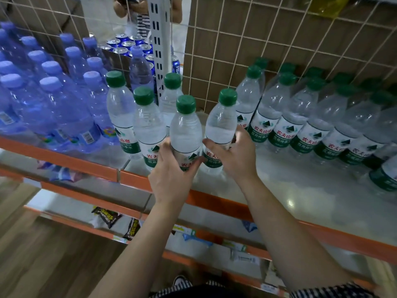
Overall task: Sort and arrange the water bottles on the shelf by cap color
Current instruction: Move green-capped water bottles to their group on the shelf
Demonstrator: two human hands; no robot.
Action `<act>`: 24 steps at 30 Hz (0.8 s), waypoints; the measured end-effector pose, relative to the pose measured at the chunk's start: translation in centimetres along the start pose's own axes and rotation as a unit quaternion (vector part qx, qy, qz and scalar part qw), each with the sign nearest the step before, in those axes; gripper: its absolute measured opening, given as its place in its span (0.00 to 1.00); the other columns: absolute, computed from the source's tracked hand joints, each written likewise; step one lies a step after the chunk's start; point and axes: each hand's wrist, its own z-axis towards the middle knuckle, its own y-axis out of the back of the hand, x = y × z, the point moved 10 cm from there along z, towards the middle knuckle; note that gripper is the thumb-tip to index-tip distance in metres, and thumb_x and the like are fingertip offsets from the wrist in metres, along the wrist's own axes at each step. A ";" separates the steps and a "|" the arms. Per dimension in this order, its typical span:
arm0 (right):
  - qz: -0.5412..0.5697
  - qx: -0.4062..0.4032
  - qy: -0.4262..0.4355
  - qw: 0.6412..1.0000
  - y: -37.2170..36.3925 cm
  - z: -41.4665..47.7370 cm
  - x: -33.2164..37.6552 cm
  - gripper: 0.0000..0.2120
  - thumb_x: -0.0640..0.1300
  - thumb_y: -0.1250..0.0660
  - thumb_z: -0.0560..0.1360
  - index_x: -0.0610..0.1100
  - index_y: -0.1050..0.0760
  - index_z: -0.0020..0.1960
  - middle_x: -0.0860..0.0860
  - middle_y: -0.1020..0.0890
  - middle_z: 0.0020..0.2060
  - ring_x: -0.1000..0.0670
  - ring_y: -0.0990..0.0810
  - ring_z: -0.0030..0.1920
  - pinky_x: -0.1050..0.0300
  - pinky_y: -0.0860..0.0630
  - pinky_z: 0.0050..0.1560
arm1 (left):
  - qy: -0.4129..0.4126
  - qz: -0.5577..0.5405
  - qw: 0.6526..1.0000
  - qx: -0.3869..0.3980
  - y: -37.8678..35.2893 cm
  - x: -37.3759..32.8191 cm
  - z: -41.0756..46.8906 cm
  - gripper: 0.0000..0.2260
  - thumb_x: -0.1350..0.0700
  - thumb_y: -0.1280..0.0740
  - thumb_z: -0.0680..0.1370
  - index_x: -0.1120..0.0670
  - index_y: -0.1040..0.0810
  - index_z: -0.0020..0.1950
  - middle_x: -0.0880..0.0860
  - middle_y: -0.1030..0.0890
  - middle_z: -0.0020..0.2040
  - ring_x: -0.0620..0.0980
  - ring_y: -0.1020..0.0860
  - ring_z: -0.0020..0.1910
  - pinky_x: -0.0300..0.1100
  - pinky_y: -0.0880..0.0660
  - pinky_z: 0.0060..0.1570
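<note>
Mid-frame, the left hand (171,179) has its grip closed round one green-capped bottle (185,134), thumb and fingers curled about the label. Just right of it, the right hand (235,157) clasps a second green-capped bottle (221,123) (its top leans right). Both are at the front of the shelf (279,190), between the blue-capped bottles (53,100) on the left and the green-capped row (300,117) on the right.
</note>
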 end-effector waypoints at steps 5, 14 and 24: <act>-0.040 -0.031 0.015 0.999 4.7 -0.6 -0.9 0.24 0.60 0.24 0.67 0.48 0.23 0.57 0.55 0.17 0.49 0.57 0.18 0.50 0.57 0.20 0.49 | -0.029 -0.026 0.999 0.018 -1.7 -1.5 0.4 0.31 0.38 0.27 0.69 0.55 0.33 0.62 0.53 0.21 0.53 0.58 0.21 0.51 0.43 0.33 0.43; -0.085 -0.127 -0.035 0.988 21.4 -1.8 -7.7 0.21 0.58 0.24 0.68 0.53 0.26 0.56 0.62 0.20 0.44 0.70 0.23 0.45 0.77 0.30 0.44 | -0.096 -0.094 0.981 0.141 -11.7 -12.4 -4.5 0.30 0.42 0.24 0.68 0.46 0.35 0.64 0.51 0.19 0.56 0.54 0.20 0.49 0.38 0.33 0.34; -0.125 -0.113 -0.070 0.983 32.5 -2.1 -14.4 0.30 0.59 0.25 0.68 0.44 0.27 0.63 0.49 0.18 0.53 0.48 0.19 0.53 0.52 0.22 0.51 | -0.107 -0.127 0.970 0.180 -19.0 -21.1 -9.2 0.30 0.46 0.24 0.70 0.53 0.32 0.66 0.51 0.20 0.58 0.51 0.21 0.48 0.42 0.29 0.39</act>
